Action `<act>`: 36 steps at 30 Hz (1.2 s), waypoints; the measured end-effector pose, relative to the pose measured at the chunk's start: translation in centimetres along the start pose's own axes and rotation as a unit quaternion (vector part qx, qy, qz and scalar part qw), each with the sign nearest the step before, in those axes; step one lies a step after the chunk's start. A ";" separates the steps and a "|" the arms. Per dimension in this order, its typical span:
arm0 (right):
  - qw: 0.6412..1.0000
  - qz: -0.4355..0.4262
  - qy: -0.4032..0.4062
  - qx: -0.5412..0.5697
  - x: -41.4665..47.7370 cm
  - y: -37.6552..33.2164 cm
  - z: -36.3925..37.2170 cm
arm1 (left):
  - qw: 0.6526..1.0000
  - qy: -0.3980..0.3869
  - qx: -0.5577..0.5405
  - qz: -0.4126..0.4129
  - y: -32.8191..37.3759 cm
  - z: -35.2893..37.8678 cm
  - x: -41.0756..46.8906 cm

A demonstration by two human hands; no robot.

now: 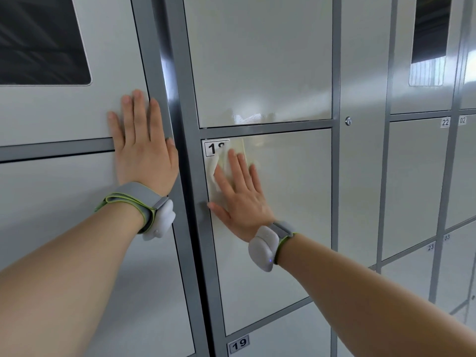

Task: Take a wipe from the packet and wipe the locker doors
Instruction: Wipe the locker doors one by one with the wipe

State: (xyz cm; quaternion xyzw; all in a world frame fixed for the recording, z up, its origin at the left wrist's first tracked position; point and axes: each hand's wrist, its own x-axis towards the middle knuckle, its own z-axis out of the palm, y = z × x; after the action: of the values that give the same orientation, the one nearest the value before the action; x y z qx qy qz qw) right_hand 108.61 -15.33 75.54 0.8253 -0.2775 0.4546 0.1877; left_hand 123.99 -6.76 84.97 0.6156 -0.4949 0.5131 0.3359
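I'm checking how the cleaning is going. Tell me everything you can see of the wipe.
The wipe is a thin, whitish, soft-looking sheet, bunched and creased rather than spread flat. It is pressed against the upper left corner of a pale locker door by the straight fingers of the right hand, which covers most of it. The part that shows pokes out left of the fingers and overlaps the door's number label, hiding its second digit.

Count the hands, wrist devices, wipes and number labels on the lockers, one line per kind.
Hands: 2, left hand, right hand
Wrist devices: 2, left wrist device, right wrist device
Wipes: 1, wipe
Number labels: 6, 18, 19, 22, 02, 23, 03
Total: 11
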 end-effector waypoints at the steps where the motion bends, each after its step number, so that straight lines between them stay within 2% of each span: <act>1: 1.000 -0.013 0.005 -0.006 -0.6 0.4 0.4 | 1.000 -0.002 0.002 -0.001 0.0 0.0 -0.1; 4: 1.000 -0.014 0.001 -0.009 -0.2 1.3 -0.3 | 1.000 -0.006 0.005 -0.008 0.2 0.0 0.0; 9: 0.995 0.082 -0.024 0.042 2.5 2.5 -2.9 | 1.000 0.002 -0.008 -0.030 1.2 0.1 0.0; 14: 0.998 0.045 -0.043 0.028 -0.9 3.8 -1.4 | 0.999 0.009 -0.013 0.035 3.2 1.2 -1.1; 18: 0.997 0.053 -0.058 0.026 -1.2 5.4 -1.7 | 1.000 0.011 -0.007 0.005 4.3 2.1 -1.3; 22: 0.990 0.096 -0.031 0.099 0.9 5.6 -2.3 | 1.000 0.019 0.013 0.003 4.2 2.6 -1.4; 30: 0.999 0.030 -0.005 0.043 -2.7 7.7 0.1 | 0.999 0.015 0.044 0.009 4.1 2.7 -1.7; 36: 0.981 0.144 -0.018 0.126 0.7 6.6 -2.1 | 0.999 0.012 0.050 0.003 4.1 2.8 -1.7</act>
State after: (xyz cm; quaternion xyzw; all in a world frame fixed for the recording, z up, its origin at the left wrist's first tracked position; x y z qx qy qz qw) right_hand 103.42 -19.51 77.60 0.8018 -0.3372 0.4933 0.0100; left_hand 120.92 -10.11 82.25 0.6237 -0.4662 0.5458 0.3094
